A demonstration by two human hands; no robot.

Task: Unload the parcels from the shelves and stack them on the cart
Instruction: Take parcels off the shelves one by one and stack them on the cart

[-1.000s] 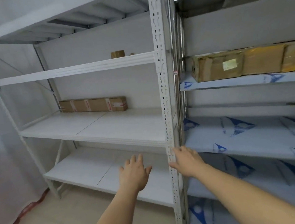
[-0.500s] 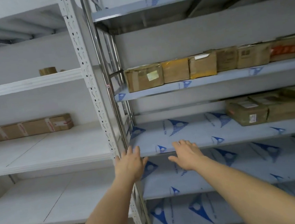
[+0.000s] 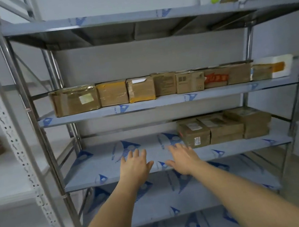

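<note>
Parcels of brown taped cardboard (image 3: 222,129) sit in a close row of three at the right end of your steel rack's middle shelf (image 3: 102,168), with a longer row of brown cardboard boxes (image 3: 142,89) on the shelf above. Your left hand (image 3: 135,165) and right hand (image 3: 183,159) reach out side by side over the bare shelf, fingers spread, grasping nothing, the right one near the leftmost parcel.

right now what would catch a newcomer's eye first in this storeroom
Two bare hands reach forward, the left hand and right hand both open and empty in front of the middle shelf. A row of parcels lines the shelf above, and three boxes sit at the middle shelf's right end.
</note>
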